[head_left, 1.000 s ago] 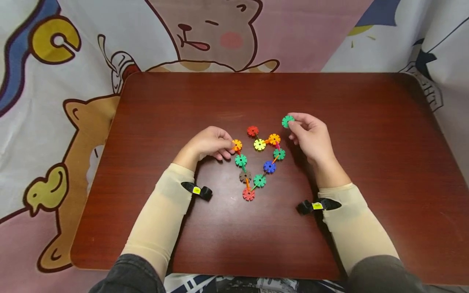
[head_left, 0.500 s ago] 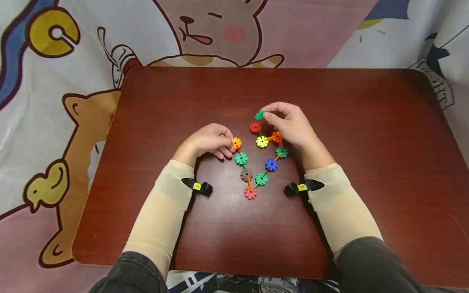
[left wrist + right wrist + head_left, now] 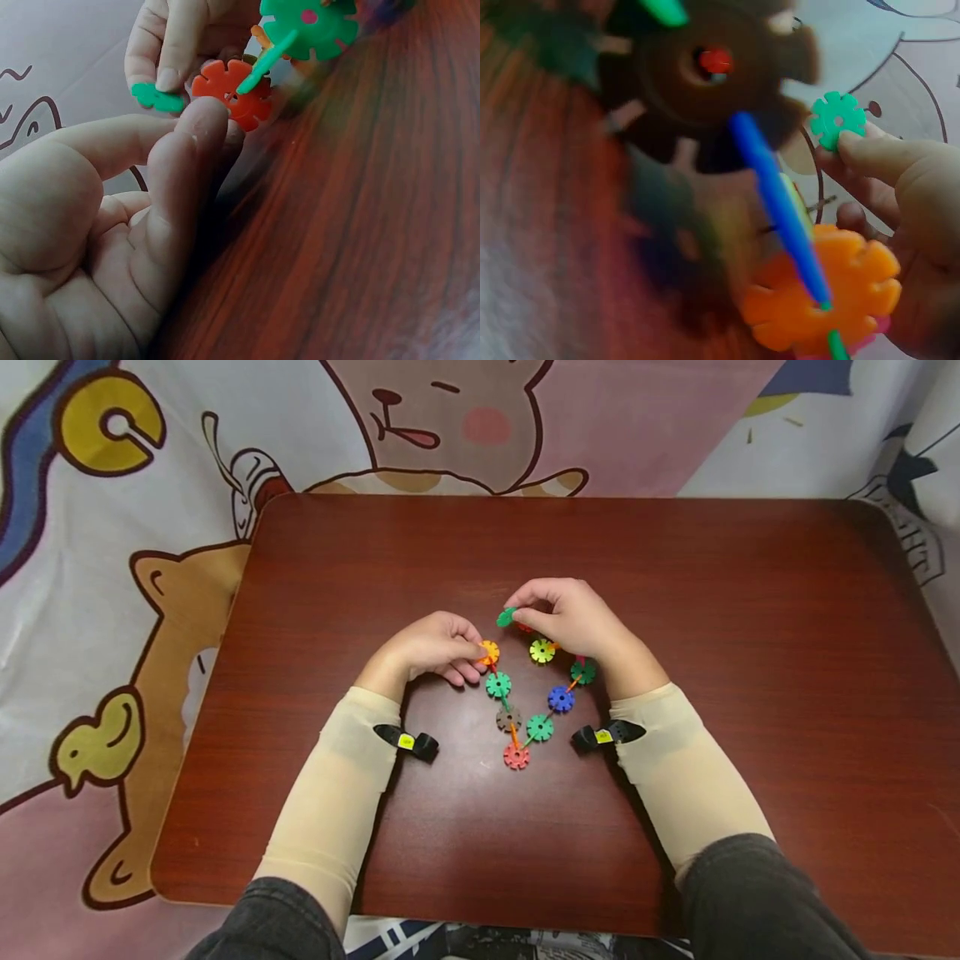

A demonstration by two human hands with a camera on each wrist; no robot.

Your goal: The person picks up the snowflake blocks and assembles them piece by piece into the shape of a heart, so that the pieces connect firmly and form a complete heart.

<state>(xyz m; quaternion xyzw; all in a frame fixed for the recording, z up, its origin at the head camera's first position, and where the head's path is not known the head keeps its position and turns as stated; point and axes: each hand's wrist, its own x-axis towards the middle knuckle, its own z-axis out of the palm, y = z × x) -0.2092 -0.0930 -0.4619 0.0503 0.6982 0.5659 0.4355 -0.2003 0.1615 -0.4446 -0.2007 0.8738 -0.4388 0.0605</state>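
My left hand (image 3: 438, 647) pinches an orange notched disc (image 3: 492, 652), the left end of a chain of interlocking plastic discs. From there the chain runs through a green disc (image 3: 498, 685) and a grey-brown disc (image 3: 508, 719) to a red disc (image 3: 517, 756), then up the right side past a blue disc (image 3: 561, 699) to a yellow disc (image 3: 542, 651). Between thumb and forefinger my right hand (image 3: 577, 620) holds a loose green disc (image 3: 838, 120), tilted, above the chain's other end. That hand partly hides a red end disc and an orange disc.
The chain lies on a brown wooden table (image 3: 750, 710). A printed cartoon cloth (image 3: 600, 427) hangs behind and to the left of it. Black wrist cameras sit on the left sleeve (image 3: 333, 793) and right sleeve (image 3: 690, 760).
My right hand has carried the green disc leftward, from the right of the chain to beside the red end disc. My left hand has stayed at the orange disc.
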